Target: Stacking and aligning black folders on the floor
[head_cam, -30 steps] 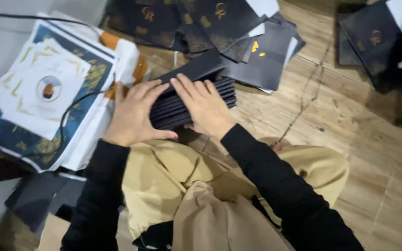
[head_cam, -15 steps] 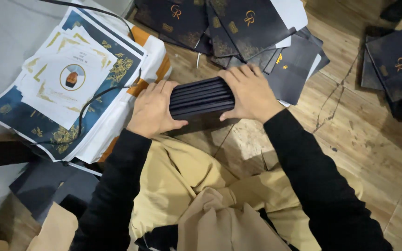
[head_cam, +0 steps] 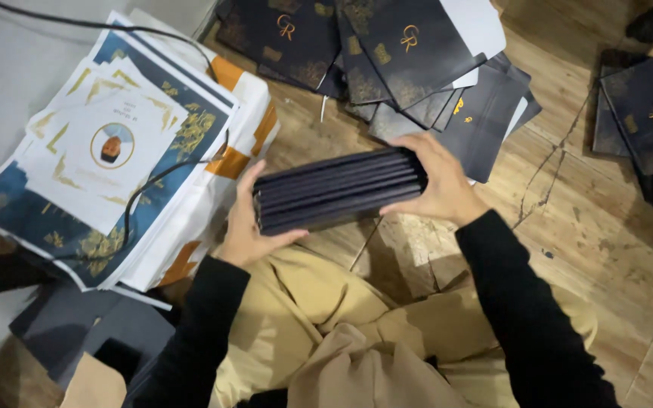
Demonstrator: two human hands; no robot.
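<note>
Single head-worn view, looked steeply down from above the lap, close on both hands, wooden floor (head_cam: 614, 249) filled the frame toward 12 o'clock, no second view shared.

Stack of dark folded cards (head_cam: 338, 189) looked like matt paperboard; floor (head_cam: 591, 219) was worn, cracked wood, rough in patches; printed sheets (head_cam: 107, 151) appeared smooth paper; trousers (head_cam: 326, 325) were soft tan cloth

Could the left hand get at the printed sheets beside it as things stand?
Probably not yet: the left hand grips one end of the dark stack. The sheets lie close, with only a black cable across them.
</note>
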